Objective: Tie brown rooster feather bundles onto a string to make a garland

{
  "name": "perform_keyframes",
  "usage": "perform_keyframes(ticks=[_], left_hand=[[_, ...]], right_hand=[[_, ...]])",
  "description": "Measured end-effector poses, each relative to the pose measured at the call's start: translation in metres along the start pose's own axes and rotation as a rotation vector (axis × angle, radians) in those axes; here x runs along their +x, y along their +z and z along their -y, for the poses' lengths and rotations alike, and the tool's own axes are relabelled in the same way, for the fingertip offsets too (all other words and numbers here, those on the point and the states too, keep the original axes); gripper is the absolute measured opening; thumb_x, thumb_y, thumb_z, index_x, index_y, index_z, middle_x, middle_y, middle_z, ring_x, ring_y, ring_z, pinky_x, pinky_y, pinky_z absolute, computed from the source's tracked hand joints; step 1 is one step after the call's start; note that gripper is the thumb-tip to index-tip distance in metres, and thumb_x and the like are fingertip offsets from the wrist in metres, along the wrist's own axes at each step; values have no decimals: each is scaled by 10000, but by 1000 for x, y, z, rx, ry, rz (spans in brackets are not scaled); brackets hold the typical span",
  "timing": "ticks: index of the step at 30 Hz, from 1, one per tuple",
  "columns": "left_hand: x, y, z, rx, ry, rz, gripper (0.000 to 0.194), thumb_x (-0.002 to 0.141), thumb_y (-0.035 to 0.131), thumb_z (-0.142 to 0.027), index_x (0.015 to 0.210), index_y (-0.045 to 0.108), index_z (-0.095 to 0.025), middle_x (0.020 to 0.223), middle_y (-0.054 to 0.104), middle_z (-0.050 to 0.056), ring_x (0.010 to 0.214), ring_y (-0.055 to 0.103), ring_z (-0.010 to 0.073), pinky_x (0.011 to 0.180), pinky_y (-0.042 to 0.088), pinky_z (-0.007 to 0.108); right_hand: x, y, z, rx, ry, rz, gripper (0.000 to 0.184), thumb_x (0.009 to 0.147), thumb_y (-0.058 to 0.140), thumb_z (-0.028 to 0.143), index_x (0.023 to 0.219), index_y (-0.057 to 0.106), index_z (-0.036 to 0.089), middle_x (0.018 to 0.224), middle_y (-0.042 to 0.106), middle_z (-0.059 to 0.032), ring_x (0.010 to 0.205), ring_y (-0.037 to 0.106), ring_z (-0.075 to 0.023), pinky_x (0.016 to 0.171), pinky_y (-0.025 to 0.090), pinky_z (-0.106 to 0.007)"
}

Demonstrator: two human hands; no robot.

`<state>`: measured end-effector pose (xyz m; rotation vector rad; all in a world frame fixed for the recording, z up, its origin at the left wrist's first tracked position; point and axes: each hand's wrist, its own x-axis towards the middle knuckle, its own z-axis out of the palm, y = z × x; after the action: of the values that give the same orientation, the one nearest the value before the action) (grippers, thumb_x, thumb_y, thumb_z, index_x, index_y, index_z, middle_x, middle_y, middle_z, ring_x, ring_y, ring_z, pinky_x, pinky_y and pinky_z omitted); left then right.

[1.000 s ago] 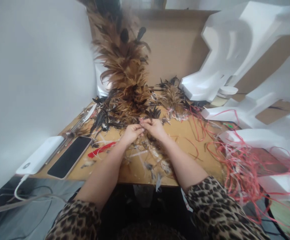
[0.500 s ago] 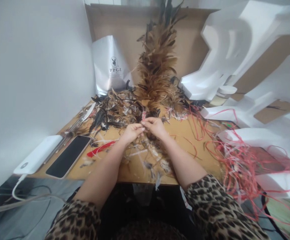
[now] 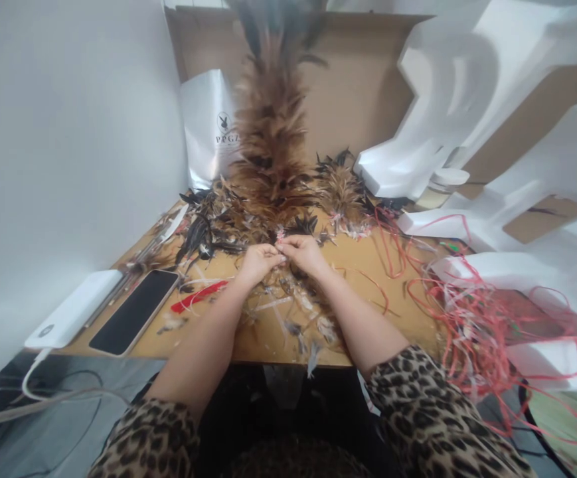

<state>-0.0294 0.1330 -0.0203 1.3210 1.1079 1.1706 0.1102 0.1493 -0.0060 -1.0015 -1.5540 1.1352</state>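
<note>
A tall feather duster [image 3: 274,139] of brown, black-tipped feathers rises upright in front of me, its top blurred. At its lower end a short pink-and-white bound part [image 3: 280,235] shows just above my fingers. My left hand [image 3: 258,264] is closed in a pinch at this end, thumb and fingertips together. From the other side my right hand [image 3: 303,253] pinches the same spot, its fingertips touching those of the left. What lies between the fingertips is mostly hidden.
Loose feathers [image 3: 218,222] heap behind my hands, with a feather bunch [image 3: 340,189] to their right. A phone [image 3: 136,312], white power bank [image 3: 76,309] and red strip [image 3: 198,297] lie left. Tangled pink string [image 3: 472,332], a jar [image 3: 442,186] and white foam pieces [image 3: 437,99] stand right.
The feather duster has swung to the left and now covers part of the silver bag. Both hands stay pinched together at its lower end, barely shifted.
</note>
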Motion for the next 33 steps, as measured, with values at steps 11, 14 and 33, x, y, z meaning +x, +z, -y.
perform_keyframes(ticks=[11,14,33], left_hand=[[0,-4,1,28,-18,62,330,579,768,-412,656,662,-110,447,553,1,368,388,49,400,242,188],[1,0,4,40,-21,-49,335,523,802,-390,624,619,-128,440,555,-7,369,413,60,400,266,188],[6,0,11,22,87,-44,339,470,831,-339,632,621,-127,556,588,-21,495,474,72,498,362,201]], right_hand=[[-2,-3,2,-84,-12,8,200,706,645,304,750,717,123,592,653,-17,527,546,-113,581,434,-242],[-1,0,2,-143,-28,-32,155,703,639,250,734,720,122,661,687,-32,578,575,-119,601,438,-235],[3,0,-9,-120,-43,-34,173,687,668,271,750,729,122,732,711,-51,654,619,-150,655,463,-256]])
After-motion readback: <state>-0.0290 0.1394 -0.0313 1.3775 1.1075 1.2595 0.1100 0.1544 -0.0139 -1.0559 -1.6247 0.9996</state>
